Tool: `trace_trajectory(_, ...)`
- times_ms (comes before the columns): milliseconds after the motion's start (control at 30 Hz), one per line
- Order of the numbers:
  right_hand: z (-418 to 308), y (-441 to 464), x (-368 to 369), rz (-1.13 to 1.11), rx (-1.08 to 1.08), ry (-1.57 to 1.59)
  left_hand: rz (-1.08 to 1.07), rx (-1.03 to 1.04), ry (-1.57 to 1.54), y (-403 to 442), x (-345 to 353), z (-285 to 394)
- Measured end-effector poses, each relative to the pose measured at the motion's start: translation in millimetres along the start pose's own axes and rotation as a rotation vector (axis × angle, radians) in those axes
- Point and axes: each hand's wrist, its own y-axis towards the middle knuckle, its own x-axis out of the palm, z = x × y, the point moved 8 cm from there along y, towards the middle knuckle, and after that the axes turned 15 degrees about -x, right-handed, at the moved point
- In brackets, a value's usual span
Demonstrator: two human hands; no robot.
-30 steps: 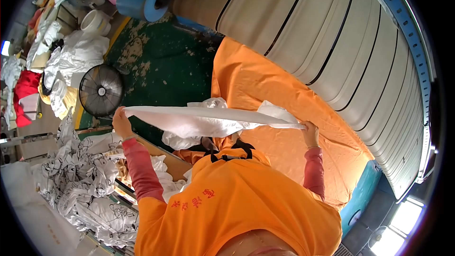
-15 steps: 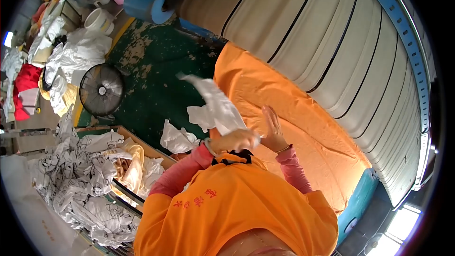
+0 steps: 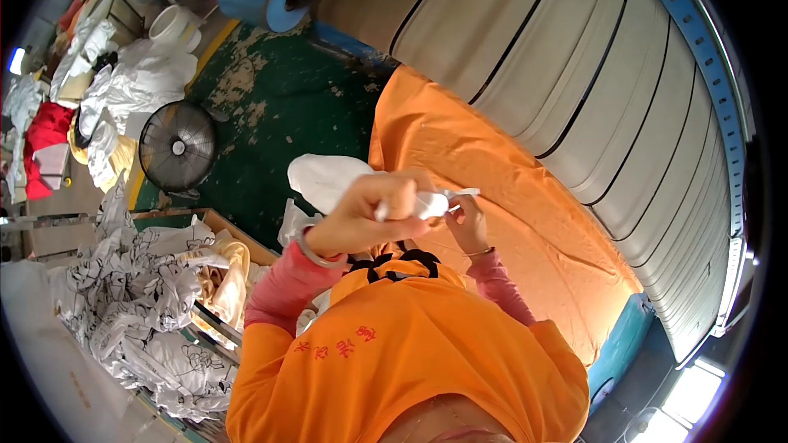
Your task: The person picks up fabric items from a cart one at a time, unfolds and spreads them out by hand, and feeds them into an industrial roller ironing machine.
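Note:
A white cloth (image 3: 328, 180) is bunched up in front of my chest, with its wider part hanging out to the left. My left hand (image 3: 373, 212) is closed around the gathered cloth, a metal bangle at its wrist. Just to the right, my right hand (image 3: 468, 226) pinches a thin white end of the same cloth between thumb and fingers. Below the hands, an orange sheet (image 3: 509, 238) spreads beside the large padded roller machine.
The cream padded roller (image 3: 542, 57) curves across the upper right. A black fan (image 3: 178, 146) stands on the green floor to the left. Crumpled printed white cloths (image 3: 139, 287) fill a cart at the lower left. A white bucket (image 3: 175, 29) stands further back.
The cloth, stretched wide between both hands a second ago, is now gathered into a bunch. My left hand has risen toward the camera, and my right hand has closed on the cloth's end.

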Motion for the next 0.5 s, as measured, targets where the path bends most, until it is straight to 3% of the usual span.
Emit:
trace_trajectory(100, 18.3, -12.7, 16.0, -0.056, -0.006, -0.024, -0.029, 0.146, -0.211, -3.9, -11.8, 47.9)
trace_trajectory(133, 22.0, -20.0, 18.6, -0.171, 0.104, -0.039, -0.02, 0.167, -0.232, -3.3, -14.4, 59.0)
trace_trajectory(233, -35.5, -5.1, 3.5, -0.015, -0.273, -0.133, -0.137, 0.114, -0.181, 7.2, -7.7, 69.3)
trace_trajectory(333, -93.2, 28.3, 2.0, 0.031, -0.41, 0.041, -0.154, -0.095, -0.085, 17.1, 7.4, 58.8)
trace_trajectory(433, -115.0, 53.0, 36.5, -0.24, -0.368, 0.599, -0.187, -0.149, 0.254, 26.8, 11.9, 48.2)
trace_trajectory(467, -124.4, 56.1, 37.4, -0.261, -0.311, 0.595, -0.184, -0.149, 0.233, 26.4, 10.2, 50.5)
trace_trajectory(500, -125.6, 55.4, 36.3, -0.266, -0.4, 0.512, -0.181, -0.149, 0.212, 23.4, 7.5, 54.0)
